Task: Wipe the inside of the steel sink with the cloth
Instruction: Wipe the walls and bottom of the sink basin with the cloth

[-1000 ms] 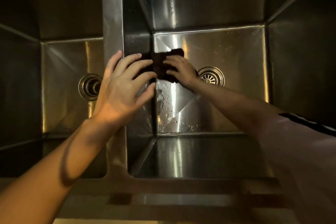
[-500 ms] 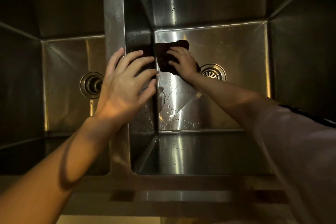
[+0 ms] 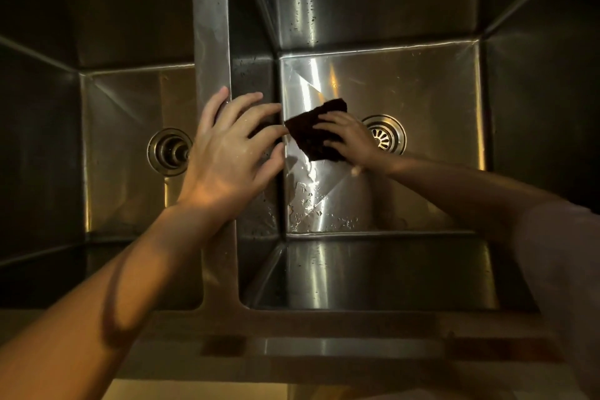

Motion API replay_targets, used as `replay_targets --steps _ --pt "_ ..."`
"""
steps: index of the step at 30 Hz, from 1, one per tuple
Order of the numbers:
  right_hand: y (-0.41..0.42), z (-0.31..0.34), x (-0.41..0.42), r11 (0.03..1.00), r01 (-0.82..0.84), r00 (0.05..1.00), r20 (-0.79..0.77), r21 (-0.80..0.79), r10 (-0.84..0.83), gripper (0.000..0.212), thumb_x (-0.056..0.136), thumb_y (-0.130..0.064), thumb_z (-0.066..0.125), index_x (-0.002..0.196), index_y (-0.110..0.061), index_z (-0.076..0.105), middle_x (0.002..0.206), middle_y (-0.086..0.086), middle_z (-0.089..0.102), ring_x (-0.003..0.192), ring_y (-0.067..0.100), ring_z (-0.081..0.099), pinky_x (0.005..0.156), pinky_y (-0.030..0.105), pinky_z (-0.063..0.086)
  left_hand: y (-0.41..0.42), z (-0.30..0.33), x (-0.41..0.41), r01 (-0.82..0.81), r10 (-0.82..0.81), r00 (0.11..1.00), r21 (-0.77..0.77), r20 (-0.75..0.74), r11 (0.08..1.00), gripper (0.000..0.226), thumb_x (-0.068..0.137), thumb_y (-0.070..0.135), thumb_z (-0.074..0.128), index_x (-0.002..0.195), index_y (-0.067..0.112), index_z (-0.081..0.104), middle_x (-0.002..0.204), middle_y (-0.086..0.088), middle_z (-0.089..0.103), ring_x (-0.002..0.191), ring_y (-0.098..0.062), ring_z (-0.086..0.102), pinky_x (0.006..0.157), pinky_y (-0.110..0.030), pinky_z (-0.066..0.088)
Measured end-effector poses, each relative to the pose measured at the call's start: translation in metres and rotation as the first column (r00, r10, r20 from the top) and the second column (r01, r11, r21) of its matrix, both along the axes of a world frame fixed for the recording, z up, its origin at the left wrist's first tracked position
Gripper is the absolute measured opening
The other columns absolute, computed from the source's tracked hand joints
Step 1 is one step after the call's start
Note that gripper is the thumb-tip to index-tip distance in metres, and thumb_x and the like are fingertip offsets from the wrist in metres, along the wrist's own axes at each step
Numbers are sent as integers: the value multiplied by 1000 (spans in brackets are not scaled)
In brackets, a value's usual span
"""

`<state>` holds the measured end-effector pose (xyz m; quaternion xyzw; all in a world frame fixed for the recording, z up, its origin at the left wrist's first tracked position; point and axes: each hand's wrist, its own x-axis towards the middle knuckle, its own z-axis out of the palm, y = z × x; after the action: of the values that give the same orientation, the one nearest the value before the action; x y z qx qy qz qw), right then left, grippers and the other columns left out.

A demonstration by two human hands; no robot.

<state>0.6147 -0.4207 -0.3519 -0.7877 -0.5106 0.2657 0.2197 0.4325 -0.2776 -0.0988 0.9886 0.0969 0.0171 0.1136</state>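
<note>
Dim amber light is falling across a double-basin steel sink (image 3: 383, 273), and I am looking straight down into both bowls from above. Since a moment ago the dark cloth (image 3: 316, 131) has been sliding away from the upper left corner of the right basin's floor, down and toward the centre, so it is now lying at about nine o'clock from the slotted drain strainer (image 3: 384, 135), just beside it. I am reading that as a stroke sweeping the floor inward from the corner; beads of water are still sitting at about six o'clock from the cloth, near the front wall, so much of the floor seems to be waiting for a pass.

I am watching the right hand (image 3: 349, 138) pressing the cloth flat against the basin floor, its fingers (image 3: 326, 122) spread and lying on top of the fabric rather than bunching it, the forearm reaching in from four o'clock. My left hand (image 3: 232, 153) is bracing on the divider (image 3: 211, 42) between the bowls, fingers apart and lightly bent over its right edge, holding nothing. At nine o'clock from that hand the left basin's drain (image 3: 168, 151) is sitting untouched.
</note>
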Motion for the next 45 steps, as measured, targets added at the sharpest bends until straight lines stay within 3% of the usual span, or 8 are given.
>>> replay_targets --steps 6,13,19,26,31,33,39,45 --pt "17 2 -46 991 127 991 -42 31 -125 43 85 -20 67 127 -20 62 138 1 54 132 25 43 107 36 30 0 0 0 -8 8 1000 0 -10 1000 30 92 26 50 109 11 71 127 -8 62 129 -29 48 116 -49 18" --pt "-47 -2 -34 970 -244 970 28 24 243 47 82 -18 70 128 -19 60 141 3 53 132 26 46 108 42 35 0 -2 -1 -1 1 1000 1 -13 1000 26 93 26 52 105 14 72 127 -5 62 130 -26 46 117 -49 16" --pt "-12 5 0 998 -58 998 26 -5 58 45 86 -19 67 130 -16 59 142 7 51 134 27 42 110 40 31 1 0 -1 -6 6 1000 -22 -5 1000 28 93 26 50 106 14 72 127 -6 62 130 -26 46 117 -50 16" --pt "8 7 -53 999 -7 998 -60 45 10 44 82 -20 70 126 -17 63 138 5 54 131 27 45 108 33 29 -1 0 -1 -9 9 1000 -29 5 1000 30 93 27 49 107 13 71 127 -7 62 130 -27 46 117 -44 11" --pt "-58 0 -58 941 -310 950 4 133 312 44 83 -18 71 126 -15 63 137 8 56 128 29 50 107 42 36 0 0 -2 0 0 1000 -38 -4 999 28 93 28 49 105 16 71 128 -4 61 132 -23 43 118 -44 10" --pt "-72 -1 -38 925 -359 933 20 125 360 43 87 -20 68 128 -13 61 139 10 54 130 30 48 108 44 38 0 0 -2 2 -3 1000 -38 -12 999 29 93 29 47 105 17 71 128 -3 61 133 -23 43 119 -45 10" --pt "-48 5 -13 990 -140 990 -4 20 140 46 86 -20 67 131 -14 58 141 8 51 134 30 43 112 45 33 1 -2 -3 10 -10 1000 -25 -6 1000 30 93 31 47 106 17 71 128 -3 61 133 -23 43 118 -48 12" --pt "-19 5 -59 973 -210 977 -1 95 211 42 88 -25 65 129 -14 60 140 7 53 133 30 44 111 40 29 1 -3 -3 22 -22 1000 4 5 1000 29 92 30 48 105 18 71 127 -3 62 131 -23 44 117 -48 14"
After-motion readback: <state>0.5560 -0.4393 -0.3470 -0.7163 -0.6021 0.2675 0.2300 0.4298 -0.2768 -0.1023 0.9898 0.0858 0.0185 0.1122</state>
